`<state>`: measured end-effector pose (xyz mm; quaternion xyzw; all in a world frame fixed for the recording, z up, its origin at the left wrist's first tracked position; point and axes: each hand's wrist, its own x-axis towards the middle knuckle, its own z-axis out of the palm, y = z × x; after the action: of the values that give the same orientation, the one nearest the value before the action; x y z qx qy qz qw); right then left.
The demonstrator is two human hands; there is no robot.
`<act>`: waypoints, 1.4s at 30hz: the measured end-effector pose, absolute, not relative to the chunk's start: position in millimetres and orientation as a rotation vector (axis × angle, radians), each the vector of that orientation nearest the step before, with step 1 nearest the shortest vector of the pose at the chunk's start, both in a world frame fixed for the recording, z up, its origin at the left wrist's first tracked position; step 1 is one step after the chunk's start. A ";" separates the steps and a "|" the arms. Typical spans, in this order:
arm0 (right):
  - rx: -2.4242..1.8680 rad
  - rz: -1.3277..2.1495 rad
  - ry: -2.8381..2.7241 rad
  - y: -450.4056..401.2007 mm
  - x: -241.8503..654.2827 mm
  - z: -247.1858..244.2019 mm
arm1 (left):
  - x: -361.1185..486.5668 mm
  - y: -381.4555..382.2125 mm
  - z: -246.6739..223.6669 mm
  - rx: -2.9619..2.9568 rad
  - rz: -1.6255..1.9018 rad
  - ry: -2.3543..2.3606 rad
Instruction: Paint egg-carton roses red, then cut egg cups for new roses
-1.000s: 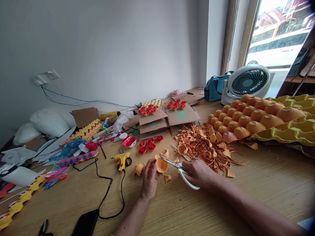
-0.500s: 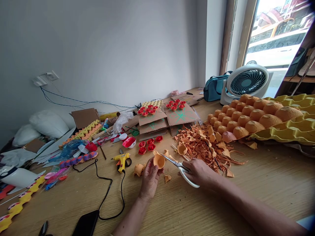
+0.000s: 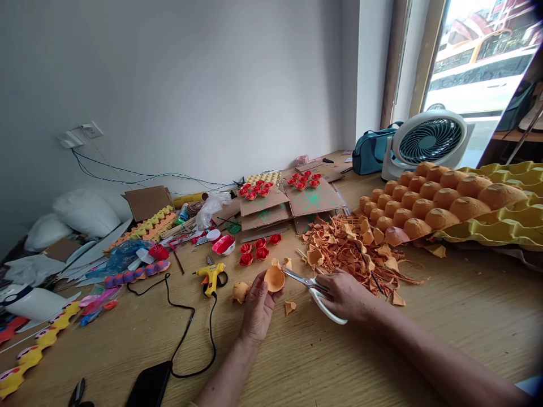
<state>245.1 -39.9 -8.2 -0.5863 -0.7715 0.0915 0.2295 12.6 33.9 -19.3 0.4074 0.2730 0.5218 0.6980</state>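
Note:
Between the fingers and thumb of my left hand (image 3: 258, 305) is an orange egg carton cup (image 3: 275, 278), its hollow side turned toward me. My right hand (image 3: 345, 294) grips white-handled scissors (image 3: 317, 294), whose blades point left and reach the cup's right rim. From this view I cannot tell whether the blades touch the rim. Another orange cup piece (image 3: 240, 291) lies left of my left hand. A small orange scrap (image 3: 290, 307) rests on the table below the scissors. Behind my right hand spreads a heap of orange carton scraps (image 3: 343, 243).
Orange egg trays (image 3: 428, 198) and yellow trays (image 3: 500, 223) are stacked at right, before a white fan (image 3: 428, 141). A yellow glue gun (image 3: 211, 278) with a black cord lies left. Red paper roses (image 3: 261, 249) sit near cardboard sheets (image 3: 314, 200). A black phone (image 3: 148, 384) lies in front.
The cup's rim looks more even at the top, and a small piece now shows just behind it. My hands and the scissors have barely shifted.

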 end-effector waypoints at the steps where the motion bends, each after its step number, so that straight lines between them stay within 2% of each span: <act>1: -1.608 0.251 -2.135 -40.1 244.8 -7.9 | 12.6 33.7 -19.3 0.907 1.162 0.611; 18: -1.530 0.236 -2.195 -45.5 240.8 2.0 | 11.4 28.3 -22.5 1.144 0.970 0.602; 42: -1.599 0.335 -2.170 -49.4 235.7 2.9 | 15.8 21.2 -10.9 1.001 1.020 0.555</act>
<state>235.7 -49.4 2.9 -0.5753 -0.7809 0.1207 0.2113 15.8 21.2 -10.9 0.4530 0.2510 0.4617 0.7202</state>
